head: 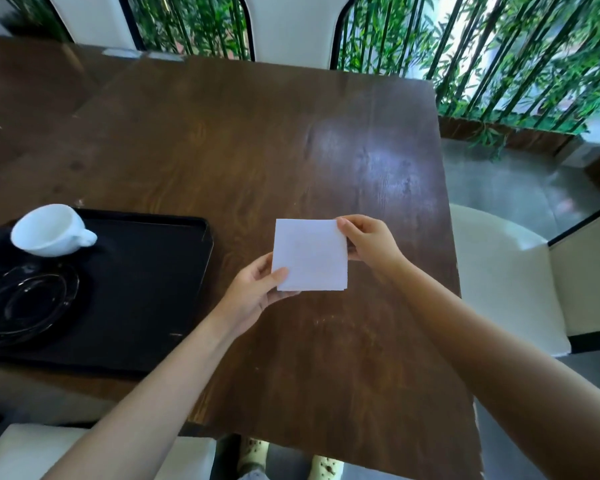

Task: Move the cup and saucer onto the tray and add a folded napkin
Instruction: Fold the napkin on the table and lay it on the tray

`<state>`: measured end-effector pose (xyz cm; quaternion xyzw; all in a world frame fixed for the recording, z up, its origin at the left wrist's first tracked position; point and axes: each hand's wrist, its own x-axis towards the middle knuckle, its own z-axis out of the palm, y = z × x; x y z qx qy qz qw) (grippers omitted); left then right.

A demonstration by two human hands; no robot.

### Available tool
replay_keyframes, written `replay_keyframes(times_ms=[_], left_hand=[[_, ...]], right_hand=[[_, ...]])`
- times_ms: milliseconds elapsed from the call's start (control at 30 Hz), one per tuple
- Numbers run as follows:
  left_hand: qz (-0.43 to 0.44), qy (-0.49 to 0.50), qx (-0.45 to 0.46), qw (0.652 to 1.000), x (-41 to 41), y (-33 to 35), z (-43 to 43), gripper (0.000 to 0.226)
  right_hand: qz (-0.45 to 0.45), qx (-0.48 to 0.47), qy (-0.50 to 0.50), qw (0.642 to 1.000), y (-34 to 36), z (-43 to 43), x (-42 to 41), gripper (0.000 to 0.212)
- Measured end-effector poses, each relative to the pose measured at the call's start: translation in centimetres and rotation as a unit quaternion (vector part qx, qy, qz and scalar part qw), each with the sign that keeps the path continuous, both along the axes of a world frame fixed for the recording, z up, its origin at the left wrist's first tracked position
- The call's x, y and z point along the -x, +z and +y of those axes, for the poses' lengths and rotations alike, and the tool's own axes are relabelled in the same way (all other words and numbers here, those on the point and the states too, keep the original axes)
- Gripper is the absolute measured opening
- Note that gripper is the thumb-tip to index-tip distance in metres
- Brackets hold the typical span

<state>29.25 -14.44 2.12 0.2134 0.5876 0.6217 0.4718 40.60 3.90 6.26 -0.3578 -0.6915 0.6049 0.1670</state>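
A white square napkin point(310, 255) is held flat just above the brown table, right of the tray. My left hand point(257, 292) pinches its lower left corner and my right hand point(369, 242) pinches its upper right edge. The black tray point(160, 282) lies at the left. A white cup point(51, 231) stands on the tray's far left part, handle pointing right. A dark glossy saucer point(25, 303) lies on the tray just in front of the cup, apart from it.
The wooden table point(274, 140) stretches ahead, its right edge close to my right arm. White chairs stand at the right point(506, 271), at the far side point(291, 26) and below me point(32, 448). Bamboo plants point(516, 57) line the back.
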Motion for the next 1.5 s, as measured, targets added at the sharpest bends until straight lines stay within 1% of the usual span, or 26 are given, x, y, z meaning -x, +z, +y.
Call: replay_keyframes(times_ms=[167, 300, 433, 533, 600, 700, 800, 867, 967, 1067, 1167, 1267, 1300, 1367, 1467, 1500], left_hand=[[0.017, 0.033, -0.004, 0.999, 0.1, 0.9, -1.6, 0.042], [0.059, 0.074, -0.006, 0.996, 0.3, 1.5, -3.5, 0.044], [0.114, 0.144, 0.009, 0.983, 0.8, 1.9, -6.4, 0.043], [0.135, 0.203, 0.026, 0.969, 1.9, 2.1, -9.1, 0.044], [0.142, 0.23, 0.032, 0.962, 3.2, 2.3, -11.0, 0.042], [0.136, 0.262, 0.045, 0.954, 5.6, 2.2, -13.7, 0.04], [0.101, 0.285, 0.056, 0.951, 8.7, 1.3, -16.0, 0.036], [0.082, 0.295, 0.065, 0.95, 10.7, 0.6, -17.4, 0.031], [0.069, 0.302, 0.078, 0.948, 13.2, -0.7, -19.0, 0.027], [0.057, 0.309, 0.106, 0.943, 14.9, -2.1, -19.9, 0.026], [0.048, 0.313, 0.143, 0.938, 15.6, -3.3, -20.0, 0.03], [0.06, 0.309, 0.175, 0.933, 15.9, -3.9, -19.8, 0.032], [0.07, 0.304, 0.187, 0.931, 16.0, -4.0, -19.7, 0.033], [0.103, 0.287, 0.207, 0.93, 16.0, -4.0, -19.8, 0.034], [0.209, 0.252, 0.239, 0.914, 16.0, -3.8, -19.7, 0.029], [0.249, 0.238, 0.25, 0.905, 16.0, -3.7, -19.6, 0.027]], right_hand=[[-0.005, 0.006, 0.013, 1.0, -0.3, -0.8, 0.8, 0.017], [-0.001, 0.005, 0.027, 1.0, -0.4, -1.9, 1.9, 0.014], [0.004, -0.013, 0.09, 0.996, -0.1, -3.7, 3.9, 0.012], [0.003, -0.027, 0.144, 0.989, 0.6, -5.6, 6.1, 0.016], [-0.008, -0.049, 0.16, 0.986, 0.9, -7.1, 7.9, 0.017], [-0.034, -0.062, 0.158, 0.985, 0.5, -9.8, 10.8, 0.016], [-0.067, -0.018, 0.132, 0.989, -0.8, -12.6, 13.7, 0.021], [-0.093, -0.005, 0.122, 0.988, -1.6, -14.5, 15.5, 0.018], [-0.12, -0.012, 0.111, 0.987, -2.5, -16.6, 18.1, 0.009], [-0.151, -0.045, 0.112, 0.981, -3.1, -18.1, 20.1, 0.011], [-0.187, -0.097, 0.12, 0.97, -3.8, -19.0, 21.2, 0.012], [-0.216, -0.145, 0.127, 0.957, -4.2, -19.6, 22.1, 0.018], [-0.228, -0.166, 0.138, 0.949, -4.2, -19.8, 22.3, 0.016], [-0.26, -0.217, 0.164, 0.926, -4.2, -20.1, 22.8, 0.01], [-0.298, -0.295, 0.193, 0.887, -4.5, -20.2, 23.4, 0.033], [-0.307, -0.319, 0.2, 0.874, -4.5, -20.2, 23.5, 0.037]])
